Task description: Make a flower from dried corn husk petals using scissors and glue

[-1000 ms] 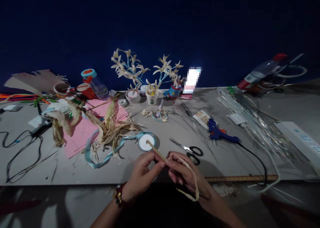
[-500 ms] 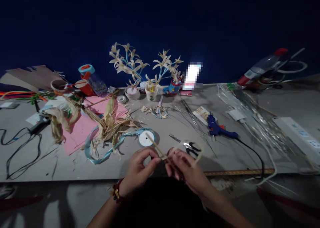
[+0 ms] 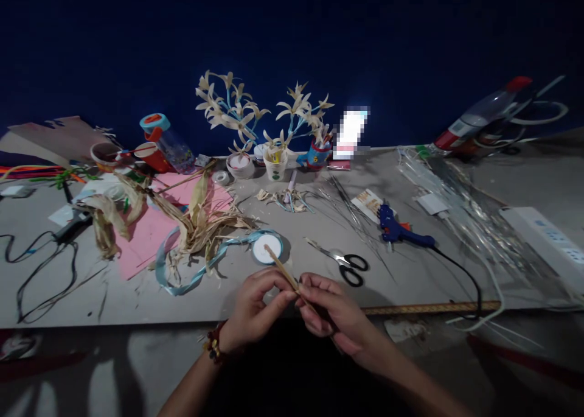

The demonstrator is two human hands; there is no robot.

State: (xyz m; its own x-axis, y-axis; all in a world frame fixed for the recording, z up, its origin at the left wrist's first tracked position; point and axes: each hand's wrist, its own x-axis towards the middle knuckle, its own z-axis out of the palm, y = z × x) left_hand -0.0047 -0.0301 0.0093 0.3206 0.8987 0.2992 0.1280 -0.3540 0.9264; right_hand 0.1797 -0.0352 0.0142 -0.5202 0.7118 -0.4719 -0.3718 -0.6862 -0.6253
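Note:
My left hand (image 3: 262,298) pinches a narrow strip of dried corn husk (image 3: 281,268) between thumb and forefinger, in front of my body near the table's front edge. Pressed close beside it, my right hand (image 3: 326,304) is closed on the lower end of the same strip, its fingers curled and partly hiding it. The strip's free end points up and to the left, over a white spool of light blue ribbon (image 3: 262,248). Black-handled scissors (image 3: 344,263) lie just beyond my right hand, blades toward the left.
Dried corn husks (image 3: 196,222) lie on pink paper (image 3: 132,246) at left. Husk-flower branches stand in a paper cup (image 3: 275,168) at the back. A blue glue gun (image 3: 401,231), wires (image 3: 474,216), a power strip (image 3: 545,234) and a bottle (image 3: 483,115) are at right.
My right hand has come in closer to the left. The pale strip that looped out past its right side no longer shows there, and the scissors are now fully visible.

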